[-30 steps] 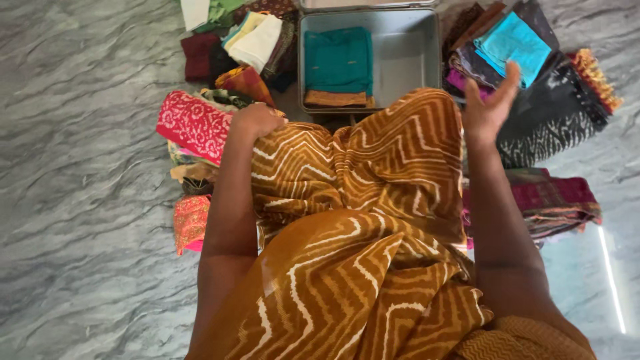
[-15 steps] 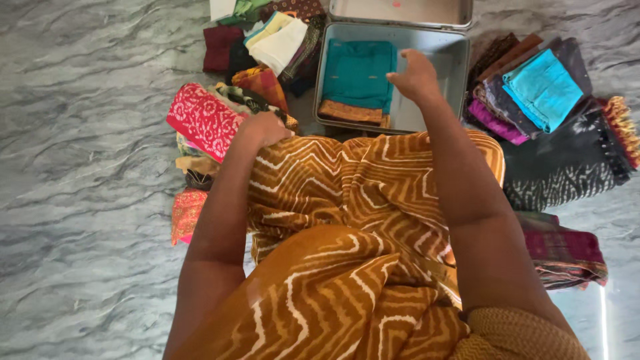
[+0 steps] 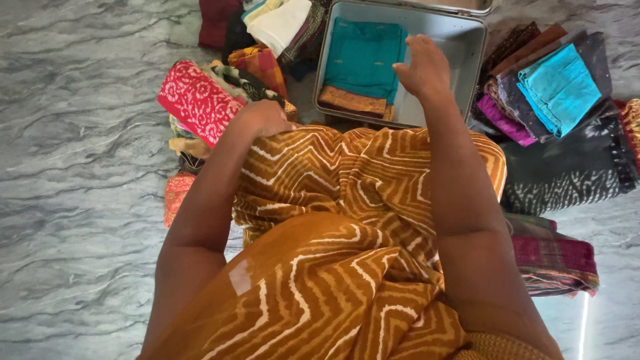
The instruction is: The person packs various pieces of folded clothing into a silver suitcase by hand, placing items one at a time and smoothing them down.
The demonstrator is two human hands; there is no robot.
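Observation:
My right hand [image 3: 422, 67] hovers with fingers spread over an open metal trunk [image 3: 467, 50], just right of a folded teal cloth [image 3: 363, 57] that lies on an orange-brown folded cloth [image 3: 350, 101] inside. It holds nothing. My left hand [image 3: 263, 119] rests closed on my knee, bunching the mustard cloth with white zigzag stripes [image 3: 333, 193] that covers my lap. A red cloth with white print [image 3: 197, 100] lies just left of that hand.
Piles of folded cloths ring the trunk: cream and dark ones [image 3: 280, 23] at top left, a turquoise-topped stack [image 3: 559, 87] and a black patterned cloth [image 3: 573, 170] on the right, a maroon cloth [image 3: 553, 257] lower right. Grey marbled floor [image 3: 80, 167] spreads left.
My right hand swung from beside the turquoise stack on the right over to the trunk, and now hovers beside the teal cloth. My left hand stayed on my knee.

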